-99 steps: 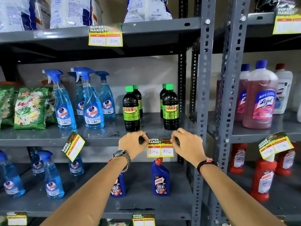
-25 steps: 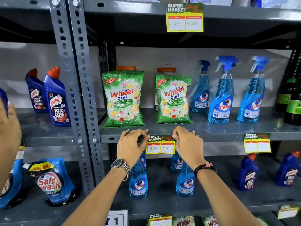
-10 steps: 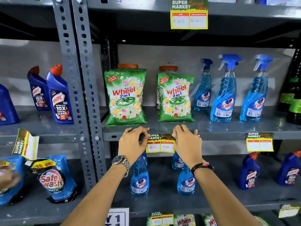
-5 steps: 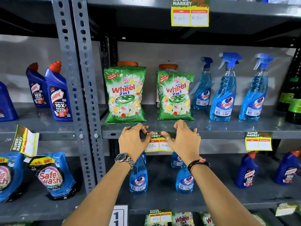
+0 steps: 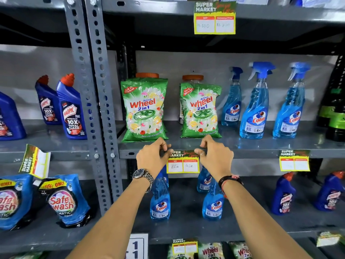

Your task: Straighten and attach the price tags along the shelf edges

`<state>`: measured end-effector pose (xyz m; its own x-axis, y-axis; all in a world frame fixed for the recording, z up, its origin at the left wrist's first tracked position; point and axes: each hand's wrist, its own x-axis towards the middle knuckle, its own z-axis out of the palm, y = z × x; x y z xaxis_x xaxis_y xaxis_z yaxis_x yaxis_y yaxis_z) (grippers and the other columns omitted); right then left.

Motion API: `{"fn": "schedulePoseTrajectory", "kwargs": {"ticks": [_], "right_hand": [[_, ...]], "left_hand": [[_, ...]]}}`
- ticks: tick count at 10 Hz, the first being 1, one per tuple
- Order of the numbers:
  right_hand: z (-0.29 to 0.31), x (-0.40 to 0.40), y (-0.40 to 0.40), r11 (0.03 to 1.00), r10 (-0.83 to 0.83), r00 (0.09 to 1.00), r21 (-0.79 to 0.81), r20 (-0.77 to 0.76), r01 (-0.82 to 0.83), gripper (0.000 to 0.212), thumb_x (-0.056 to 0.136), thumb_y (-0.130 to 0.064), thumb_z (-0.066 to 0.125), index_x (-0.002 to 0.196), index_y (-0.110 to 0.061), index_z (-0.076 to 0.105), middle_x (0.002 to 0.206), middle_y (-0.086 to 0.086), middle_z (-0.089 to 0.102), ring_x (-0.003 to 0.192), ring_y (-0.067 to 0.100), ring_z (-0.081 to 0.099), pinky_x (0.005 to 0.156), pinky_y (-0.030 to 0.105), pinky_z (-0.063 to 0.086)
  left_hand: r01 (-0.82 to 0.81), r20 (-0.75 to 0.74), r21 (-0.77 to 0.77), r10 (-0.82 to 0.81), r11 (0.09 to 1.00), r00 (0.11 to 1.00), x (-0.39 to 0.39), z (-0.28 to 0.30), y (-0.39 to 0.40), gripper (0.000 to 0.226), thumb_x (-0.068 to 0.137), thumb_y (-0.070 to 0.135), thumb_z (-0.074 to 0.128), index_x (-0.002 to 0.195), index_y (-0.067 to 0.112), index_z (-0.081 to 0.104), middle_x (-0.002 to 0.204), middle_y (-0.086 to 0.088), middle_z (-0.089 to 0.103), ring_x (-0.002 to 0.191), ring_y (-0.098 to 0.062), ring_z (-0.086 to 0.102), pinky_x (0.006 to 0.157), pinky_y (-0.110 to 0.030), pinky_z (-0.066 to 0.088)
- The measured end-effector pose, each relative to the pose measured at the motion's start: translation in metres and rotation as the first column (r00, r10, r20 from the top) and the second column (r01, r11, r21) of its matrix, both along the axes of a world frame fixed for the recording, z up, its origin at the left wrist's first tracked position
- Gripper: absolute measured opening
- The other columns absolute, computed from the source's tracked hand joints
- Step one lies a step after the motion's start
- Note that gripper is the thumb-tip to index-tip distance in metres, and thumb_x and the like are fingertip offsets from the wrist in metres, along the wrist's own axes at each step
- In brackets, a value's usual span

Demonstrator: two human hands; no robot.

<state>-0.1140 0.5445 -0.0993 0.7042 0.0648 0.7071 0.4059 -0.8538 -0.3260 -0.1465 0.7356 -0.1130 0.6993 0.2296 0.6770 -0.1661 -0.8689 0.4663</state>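
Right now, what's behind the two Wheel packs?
Behind each Wheel pack an orange-lidded jar: left lid, right lid. Jar bodies mostly covered; contents can't be seen.

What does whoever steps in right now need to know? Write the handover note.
Left hand and right hand: each pinches a top corner of the price tag against the middle shelf edge, below the Wheel packs.
Done: this tag sits level; the blank tag to the right and the top-shelf tag hang straight.
Left: press this one down and let go, then fix the crooked tag tilted and curling on the left bay's shelf edge. The lower shelf tags are partly out of view; check them.
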Motion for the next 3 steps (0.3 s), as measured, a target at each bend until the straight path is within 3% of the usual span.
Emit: {"fn": "schedulePoseTrajectory", "kwargs": {"ticks": [1,2,3], "right_hand": [[-0.002,-0.001,-0.007,1.000,0.003,1.000,0.021,-0.015,-0.002,0.011,0.082,-0.014,0.061,0.089,-0.020,0.054,0.079,0.005,0.072,0.074,0.032,0.063,0.058,0.031,0.037],[-0.007,-0.002,-0.009,0.999,0.032,0.998,0.043,-0.057,-0.030,0.012,0.084,-0.014,0.058,0.092,-0.022,0.055,0.081,0.005,0.073,0.075,0.032,0.064,0.060,0.034,0.044],[-0.002,-0.012,-0.015,0.998,0.039,0.999,0.052,0.030,-0.041,0.022,0.085,-0.009,0.054,0.105,-0.020,0.054,0.091,0.009,0.071,0.086,0.036,0.064,0.062,0.034,0.043]], "left_hand": [[-0.007,-0.041,0.100,0.011,0.995,0.999,-0.003,0.001,0.002,0.028,0.081,0.018,0.058,0.073,0.034,0.035,0.085,0.007,0.075,0.072,-0.023,0.066,0.055,-0.033,0.049],[0.032,-0.122,0.139,-0.015,0.990,0.992,-0.005,0.004,0.004,0.021,0.081,0.009,0.052,0.087,0.028,0.047,0.091,0.002,0.074,0.078,-0.028,0.065,0.061,-0.039,0.052],[0.087,-0.134,0.162,-0.065,0.983,0.989,-0.012,0.012,0.007,0.034,0.086,0.008,0.046,0.116,0.023,0.043,0.102,-0.006,0.072,0.082,-0.031,0.067,0.071,-0.045,0.055]]}}
